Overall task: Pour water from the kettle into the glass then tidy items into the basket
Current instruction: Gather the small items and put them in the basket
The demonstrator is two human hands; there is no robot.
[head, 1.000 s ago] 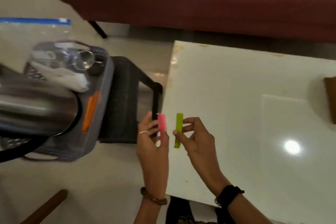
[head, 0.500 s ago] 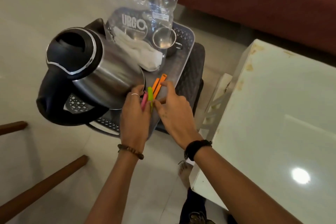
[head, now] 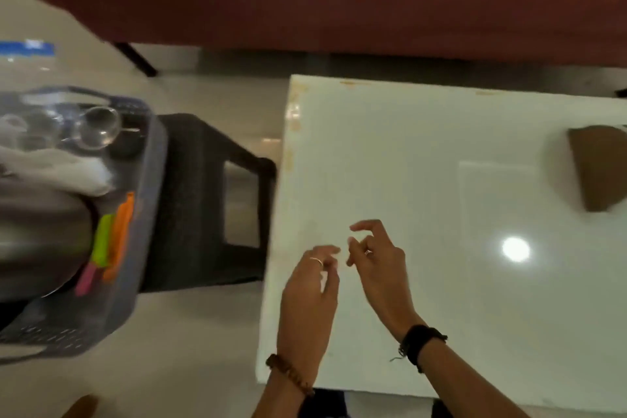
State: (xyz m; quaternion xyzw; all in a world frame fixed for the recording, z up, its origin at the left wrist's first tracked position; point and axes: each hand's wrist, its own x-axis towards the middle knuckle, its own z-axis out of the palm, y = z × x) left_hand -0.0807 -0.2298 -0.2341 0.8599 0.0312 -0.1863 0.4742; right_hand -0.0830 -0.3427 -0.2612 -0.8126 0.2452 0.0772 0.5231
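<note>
Hands first: the left hand (head: 310, 285) and the right hand (head: 378, 263) hover close together over the near left part of the white table (head: 424, 153), both empty, fingers loosely curled and spread apart with nothing between them. Off to the left, the grey basket (head: 149, 200) sits on a dark stool (head: 203, 200) just beside the table, and it already carries the steel kettle (head: 37, 237) lying on its side, a white cloth (head: 57, 170), a clear glass (head: 98, 129), and three clips, orange (head: 120, 234), green (head: 101, 241) and pink (head: 84, 276), tucked between the kettle and the basket wall. On the table only a brown cardboard-like piece (head: 597, 166) shows, at the far right edge. If that is to go in next, it looks light, flat and fairly stiff, best pinched at an edge; the glossy tabletop may let it slide.
</note>
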